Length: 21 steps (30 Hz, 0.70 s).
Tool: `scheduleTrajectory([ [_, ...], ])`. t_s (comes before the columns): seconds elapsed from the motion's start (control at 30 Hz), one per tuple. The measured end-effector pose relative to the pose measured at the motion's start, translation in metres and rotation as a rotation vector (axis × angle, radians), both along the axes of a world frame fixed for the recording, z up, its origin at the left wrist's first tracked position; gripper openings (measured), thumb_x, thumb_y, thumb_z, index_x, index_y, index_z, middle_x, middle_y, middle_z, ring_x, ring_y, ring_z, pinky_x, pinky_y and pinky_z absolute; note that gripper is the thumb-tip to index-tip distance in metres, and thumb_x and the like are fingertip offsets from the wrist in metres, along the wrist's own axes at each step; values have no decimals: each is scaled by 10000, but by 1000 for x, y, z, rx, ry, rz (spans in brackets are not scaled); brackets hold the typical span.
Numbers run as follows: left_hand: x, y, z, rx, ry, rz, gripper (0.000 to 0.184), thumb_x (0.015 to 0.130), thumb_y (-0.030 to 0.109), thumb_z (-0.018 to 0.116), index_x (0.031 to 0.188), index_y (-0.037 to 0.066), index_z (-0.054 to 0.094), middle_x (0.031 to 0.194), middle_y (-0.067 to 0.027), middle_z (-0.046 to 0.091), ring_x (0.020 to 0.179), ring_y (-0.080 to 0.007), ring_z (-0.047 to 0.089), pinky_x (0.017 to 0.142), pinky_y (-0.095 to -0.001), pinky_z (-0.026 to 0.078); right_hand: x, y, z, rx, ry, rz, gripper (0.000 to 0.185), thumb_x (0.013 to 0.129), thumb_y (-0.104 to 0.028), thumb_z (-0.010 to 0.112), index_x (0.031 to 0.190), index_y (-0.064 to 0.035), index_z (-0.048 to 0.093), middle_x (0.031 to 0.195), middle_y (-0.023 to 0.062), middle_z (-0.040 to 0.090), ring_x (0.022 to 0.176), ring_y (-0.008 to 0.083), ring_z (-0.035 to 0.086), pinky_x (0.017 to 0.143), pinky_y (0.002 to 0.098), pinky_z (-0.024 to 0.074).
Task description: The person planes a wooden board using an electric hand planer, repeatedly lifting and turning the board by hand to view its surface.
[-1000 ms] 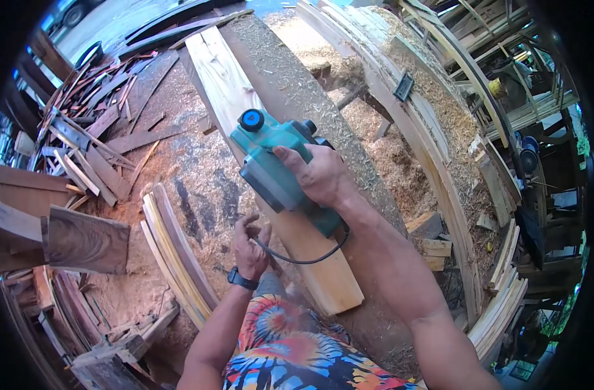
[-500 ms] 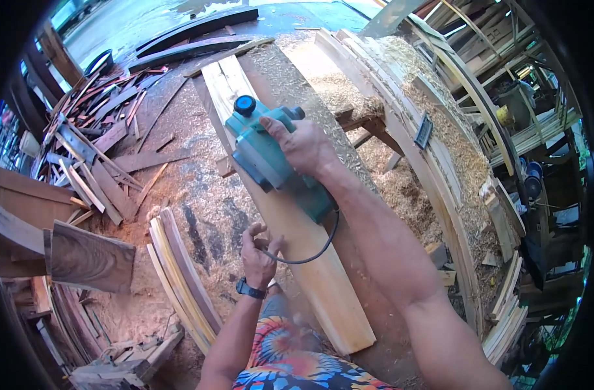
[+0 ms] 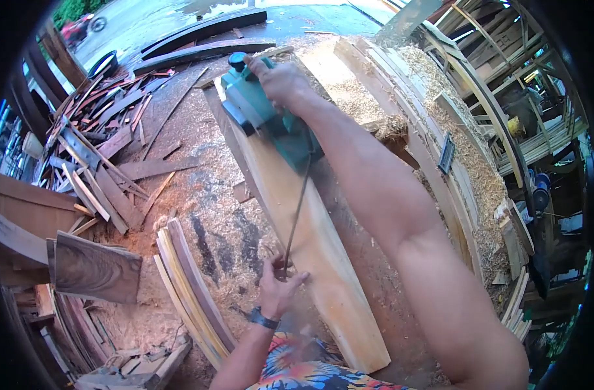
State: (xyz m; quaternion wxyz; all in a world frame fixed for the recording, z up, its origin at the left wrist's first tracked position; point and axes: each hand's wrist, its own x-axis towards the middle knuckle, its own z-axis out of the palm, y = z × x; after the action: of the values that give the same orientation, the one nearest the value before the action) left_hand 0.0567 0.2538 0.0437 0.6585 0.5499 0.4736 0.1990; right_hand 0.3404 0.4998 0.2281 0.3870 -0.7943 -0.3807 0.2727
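Wrapped around the handle of a green electric hand planer (image 3: 251, 101), my right hand (image 3: 284, 84) holds it at the far end of a pale wooden board (image 3: 339, 279). The planer sits on the board, and its underside is hidden. A dark power cord (image 3: 298, 211) runs back from the planer to my left hand (image 3: 279, 289), whose fingers are loosely curled around it. That hand is beside the board's left edge, near my body, with a dark watch (image 3: 264, 318) on the wrist. The board lies lengthwise away from me on a wider plank surface.
Curved wooden strips (image 3: 186, 286) lean at the left, near a dark wood panel (image 3: 97, 266). Scrap wood (image 3: 115, 123) is heaped farther back. Long curved planks (image 3: 433, 175) covered in shavings run along the right, with a small dark rectangular object (image 3: 446, 153) on them.
My right hand has pushed the planer away from me along the board to its far end. The cord has drawn from a slack loop into a nearly straight line.
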Motion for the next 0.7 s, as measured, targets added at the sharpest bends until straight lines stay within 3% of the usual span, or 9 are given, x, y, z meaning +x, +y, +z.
scheduleTrajectory([
  [0.1,-3,-1,-8,-39,-27,-23,718,765,225,899,1305,-21,494,1100,-74,627,952,-145,610,837,-302,532,17,55,-8,-9,-62,-14,807,880,-774,544,737,2,713,628,122,664,540,215,666,530,365,542],
  [0.13,0,4,15,-23,48,-31,731,751,274,908,1284,-25,508,1066,-75,643,919,-150,611,809,-311,536,19,68,-6,-5,-84,-12,812,878,-777,544,734,5,712,630,123,667,545,216,669,544,364,550],
  [0.33,-2,7,18,138,174,-59,727,734,333,912,1245,-27,540,985,-94,663,841,-182,628,743,-338,537,53,139,-21,134,-129,-20,875,821,-828,562,786,29,738,720,159,718,677,232,725,697,382,587],
  [0.43,-9,7,26,140,266,-70,645,734,363,906,1134,-38,600,864,-90,667,750,-185,625,690,-342,532,44,121,-23,110,-278,-14,833,835,-764,617,820,61,739,728,166,719,684,234,728,677,377,581],
  [0.47,-16,6,27,156,213,-38,477,786,365,865,940,-38,660,728,-81,650,672,-171,610,637,-340,515,35,94,-20,167,-77,4,759,831,-711,665,848,44,750,723,156,716,680,234,725,647,366,567],
  [0.57,-68,8,-6,16,474,-216,394,843,354,812,814,-17,682,681,-77,638,660,-145,598,604,-332,487,15,30,-29,210,10,24,583,893,-598,702,787,-26,671,594,38,566,481,135,561,435,307,426],
  [0.63,-127,-8,-77,237,416,-165,504,876,490,719,733,7,705,680,-218,629,630,-364,626,581,-454,458,-14,-42,-20,235,55,86,532,926,-584,651,937,-62,754,656,117,672,602,225,668,585,363,527],
  [0.7,-161,-15,-64,394,523,-136,396,898,364,703,760,-7,703,711,-251,637,652,-419,616,595,-482,457,-38,-109,-20,309,40,148,493,968,-541,622,992,-61,732,703,120,683,598,204,654,589,377,522],
])
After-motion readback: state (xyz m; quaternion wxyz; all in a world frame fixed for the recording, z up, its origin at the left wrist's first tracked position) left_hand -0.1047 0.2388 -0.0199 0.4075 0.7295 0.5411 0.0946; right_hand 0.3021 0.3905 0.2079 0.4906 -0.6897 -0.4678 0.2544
